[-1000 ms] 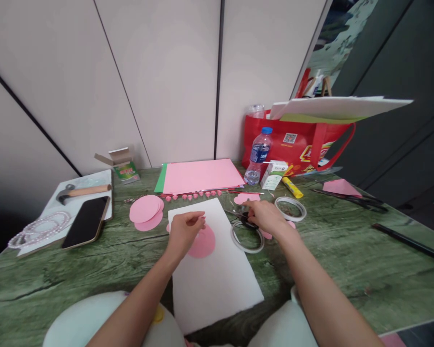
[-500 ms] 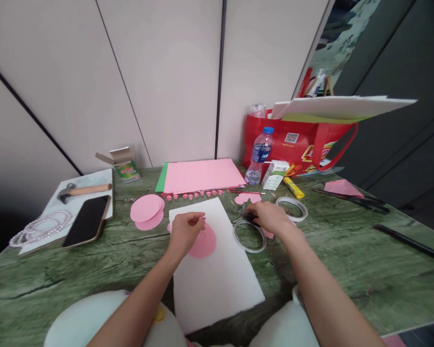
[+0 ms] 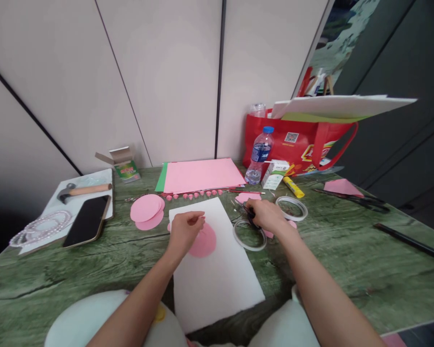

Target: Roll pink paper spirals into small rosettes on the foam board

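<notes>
My left hand (image 3: 186,231) is pinched just over a pink paper circle (image 3: 205,243) that lies on a white foam board (image 3: 217,284). What its fingertips hold is too small to make out. A pair of small scissors (image 3: 252,214) with dark handles is in the closed fingers of my right hand (image 3: 265,214), blades pointing away to the upper left. Right below them a roll of white tape (image 3: 250,248) overlaps the board's right edge. Pink paper scraps (image 3: 248,196) lie just beyond the blades.
Stacked pink circles (image 3: 146,208), a phone (image 3: 87,221), a beaded string (image 3: 43,227) and a hammer (image 3: 85,190) are on the left. Coloured sheets (image 3: 202,174) lie at the back. A bottle (image 3: 259,159), glue stick (image 3: 293,187), second tape roll (image 3: 304,212) and red bag (image 3: 289,149) stand rightward.
My right hand has taken up the scissors, whose blades are now turned and lifted beside the tape roll. The left hand stays almost where it was.
</notes>
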{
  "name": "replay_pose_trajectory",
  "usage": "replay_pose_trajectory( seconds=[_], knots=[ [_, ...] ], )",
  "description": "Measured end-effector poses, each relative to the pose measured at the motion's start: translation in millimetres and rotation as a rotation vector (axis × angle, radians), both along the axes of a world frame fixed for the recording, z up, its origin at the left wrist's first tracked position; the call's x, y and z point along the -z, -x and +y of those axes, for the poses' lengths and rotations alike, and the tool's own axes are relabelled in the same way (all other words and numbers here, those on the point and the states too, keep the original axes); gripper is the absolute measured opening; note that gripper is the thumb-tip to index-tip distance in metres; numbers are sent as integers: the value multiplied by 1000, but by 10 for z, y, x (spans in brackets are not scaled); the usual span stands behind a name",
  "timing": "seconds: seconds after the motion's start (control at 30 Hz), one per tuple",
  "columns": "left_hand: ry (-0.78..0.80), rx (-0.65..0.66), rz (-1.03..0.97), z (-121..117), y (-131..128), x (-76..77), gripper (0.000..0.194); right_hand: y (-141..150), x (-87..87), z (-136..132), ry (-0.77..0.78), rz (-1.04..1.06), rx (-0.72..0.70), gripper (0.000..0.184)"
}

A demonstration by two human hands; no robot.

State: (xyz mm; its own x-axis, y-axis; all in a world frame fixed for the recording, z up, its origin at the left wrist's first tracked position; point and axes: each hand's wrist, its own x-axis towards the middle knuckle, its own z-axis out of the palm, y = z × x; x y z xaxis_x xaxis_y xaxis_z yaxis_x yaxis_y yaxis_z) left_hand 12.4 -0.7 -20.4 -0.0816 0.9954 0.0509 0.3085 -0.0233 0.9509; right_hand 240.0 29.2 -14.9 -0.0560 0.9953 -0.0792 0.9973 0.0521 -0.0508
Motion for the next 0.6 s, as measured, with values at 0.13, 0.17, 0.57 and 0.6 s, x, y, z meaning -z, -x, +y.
replay_pose_trajectory(
  seconds=[0.13,0.17,0.57,0.6],
  knots=[
    [17,-2,-80,-30,-14,-51,24,28,-18,-27,-151,209,-85,28],
    [26,-10,-109,-38,-17,-68,25,54,-29,-42,-225,327,-126,26],
    [15,-92,-453,-146,-150,-206,33,601,-46,-265,-1019,827,-584,18],
    [-2,-97,-468,-160,-158,-221,32,619,-43,-275,-1033,840,-590,19]
  ],
)
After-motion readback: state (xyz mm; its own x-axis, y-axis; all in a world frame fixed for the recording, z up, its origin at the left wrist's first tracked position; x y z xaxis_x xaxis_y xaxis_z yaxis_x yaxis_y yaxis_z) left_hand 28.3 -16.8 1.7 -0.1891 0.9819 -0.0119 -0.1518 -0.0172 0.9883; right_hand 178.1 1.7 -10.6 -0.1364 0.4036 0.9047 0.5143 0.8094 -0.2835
